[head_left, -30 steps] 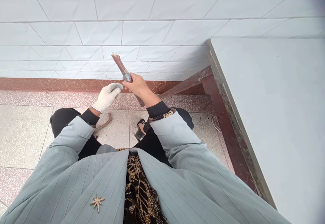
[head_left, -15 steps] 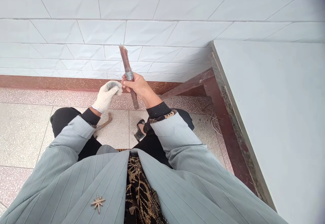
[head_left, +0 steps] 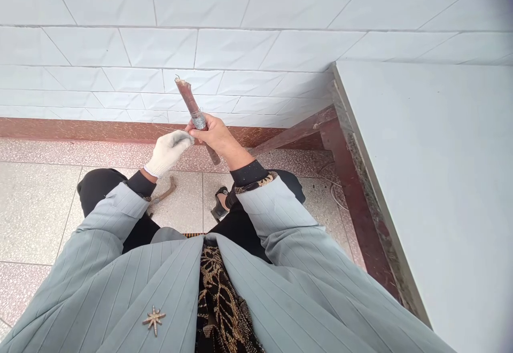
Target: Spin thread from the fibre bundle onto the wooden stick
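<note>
My bare right hand (head_left: 215,135) grips a reddish-brown stick (head_left: 186,95) that points up and to the left, in front of the white tiled wall. A band of thin grey wire (head_left: 198,119) is wound round the stick just above my fingers. My left hand (head_left: 167,151), in a white knit glove, is closed in a pinch beside the right hand, at the wire's loose end. Both hands are held above my knees.
A white table top (head_left: 441,182) with a dark red frame (head_left: 352,193) stands at the right. On the speckled floor tiles (head_left: 36,209) between my legs lies a curved rusty metal piece (head_left: 165,191). My sandalled foot (head_left: 220,204) rests beside it.
The stick stood nearly upright half a second ago; now its top leans to the left again, as it did one second ago. Both hands stay close together at the wire.
</note>
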`<move>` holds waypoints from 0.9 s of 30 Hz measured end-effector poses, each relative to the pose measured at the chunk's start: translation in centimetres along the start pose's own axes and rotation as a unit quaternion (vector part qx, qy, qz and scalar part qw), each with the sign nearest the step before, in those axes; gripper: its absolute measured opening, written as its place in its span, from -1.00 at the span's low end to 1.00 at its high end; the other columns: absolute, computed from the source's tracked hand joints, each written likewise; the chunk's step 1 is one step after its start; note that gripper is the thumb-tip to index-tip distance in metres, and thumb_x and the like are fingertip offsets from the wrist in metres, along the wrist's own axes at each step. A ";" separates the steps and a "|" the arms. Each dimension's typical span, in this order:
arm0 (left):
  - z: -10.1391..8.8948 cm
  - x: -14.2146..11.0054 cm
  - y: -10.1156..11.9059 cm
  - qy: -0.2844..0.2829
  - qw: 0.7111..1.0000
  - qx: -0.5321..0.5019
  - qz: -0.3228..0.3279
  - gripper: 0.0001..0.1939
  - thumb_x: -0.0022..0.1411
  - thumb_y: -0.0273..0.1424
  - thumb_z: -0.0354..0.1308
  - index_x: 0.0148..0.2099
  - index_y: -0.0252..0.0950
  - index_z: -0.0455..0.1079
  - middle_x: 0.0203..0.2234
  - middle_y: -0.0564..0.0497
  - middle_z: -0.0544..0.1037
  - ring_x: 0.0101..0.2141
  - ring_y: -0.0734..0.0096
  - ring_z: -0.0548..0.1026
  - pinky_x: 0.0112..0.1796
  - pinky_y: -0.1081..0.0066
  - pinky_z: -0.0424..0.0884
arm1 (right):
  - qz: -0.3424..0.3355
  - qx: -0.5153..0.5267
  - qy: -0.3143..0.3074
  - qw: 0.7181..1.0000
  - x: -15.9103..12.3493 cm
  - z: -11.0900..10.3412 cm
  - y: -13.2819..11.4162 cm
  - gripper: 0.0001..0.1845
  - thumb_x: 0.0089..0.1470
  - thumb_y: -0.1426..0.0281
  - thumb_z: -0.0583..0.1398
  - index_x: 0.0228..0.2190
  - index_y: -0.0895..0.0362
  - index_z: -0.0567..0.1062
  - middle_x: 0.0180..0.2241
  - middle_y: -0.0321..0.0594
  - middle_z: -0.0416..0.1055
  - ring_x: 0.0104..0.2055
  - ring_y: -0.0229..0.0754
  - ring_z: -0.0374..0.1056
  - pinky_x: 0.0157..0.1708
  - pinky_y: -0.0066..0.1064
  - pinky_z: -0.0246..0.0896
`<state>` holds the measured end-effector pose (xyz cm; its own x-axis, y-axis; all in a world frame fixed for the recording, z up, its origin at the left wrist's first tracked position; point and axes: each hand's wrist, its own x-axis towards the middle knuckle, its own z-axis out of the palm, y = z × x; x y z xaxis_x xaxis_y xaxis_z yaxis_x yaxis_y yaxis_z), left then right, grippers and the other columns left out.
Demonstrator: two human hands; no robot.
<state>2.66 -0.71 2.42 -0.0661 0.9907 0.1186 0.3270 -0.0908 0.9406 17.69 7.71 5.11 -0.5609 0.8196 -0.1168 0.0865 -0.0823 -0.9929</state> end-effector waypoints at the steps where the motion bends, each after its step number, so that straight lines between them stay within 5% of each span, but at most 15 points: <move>1: -0.1 -0.1 0.0 -0.009 0.998 0.052 0.018 -0.83 0.28 -0.41 0.14 -0.19 -0.29 0.57 -0.23 -0.04 0.68 -0.17 0.32 0.60 -0.01 0.27 0.46 | -0.001 -0.005 0.001 1.000 0.0 0.0 0.0 -0.84 -0.08 0.51 0.27 -0.37 0.16 0.43 -0.44 -0.34 0.42 -0.50 -0.39 0.17 -0.49 -0.46 0.12; 12: -0.3 -0.4 -0.6 -0.015 0.932 0.345 0.113 -0.72 0.42 -0.39 -0.01 -0.12 -0.31 0.55 -0.22 -0.11 0.68 -0.22 0.23 0.62 -0.14 0.26 0.48 | -0.028 -0.079 -0.011 0.996 0.0 -0.3 1.0 -0.84 -0.09 0.51 0.26 -0.36 0.17 0.45 -0.39 -0.31 0.45 -0.34 -0.27 0.31 -0.23 -0.35 0.23; 21: -0.3 -0.7 -1.6 0.063 0.905 0.386 0.169 -0.80 0.41 -0.36 0.03 -0.14 -0.28 0.47 -0.21 -0.14 0.64 -0.21 0.21 0.57 -0.13 0.20 0.43 | 0.091 0.046 -0.002 0.995 -0.2 0.7 0.0 -0.77 -0.07 0.70 0.18 -0.40 0.16 0.37 -0.51 -0.36 0.37 -0.47 -0.35 0.34 -0.54 -0.51 0.06; 27: -1.6 -0.3 -1.8 0.100 0.929 0.329 0.135 -0.71 0.36 -0.35 0.10 0.08 -0.23 0.48 -0.14 -0.20 0.57 -0.06 0.11 0.49 0.03 0.09 0.34 | 0.122 0.103 0.001 0.987 -0.4 0.6 0.0 -0.75 -0.01 0.72 0.22 -0.38 0.17 0.35 -0.48 -0.36 0.34 -0.43 -0.33 0.49 -0.65 -0.58 0.00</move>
<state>0.59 -0.96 1.17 -0.0491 0.8964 0.4406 0.8584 -0.1876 0.4774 17.39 7.09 5.17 -0.5425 0.7619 -0.3539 0.0505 -0.3910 -0.9190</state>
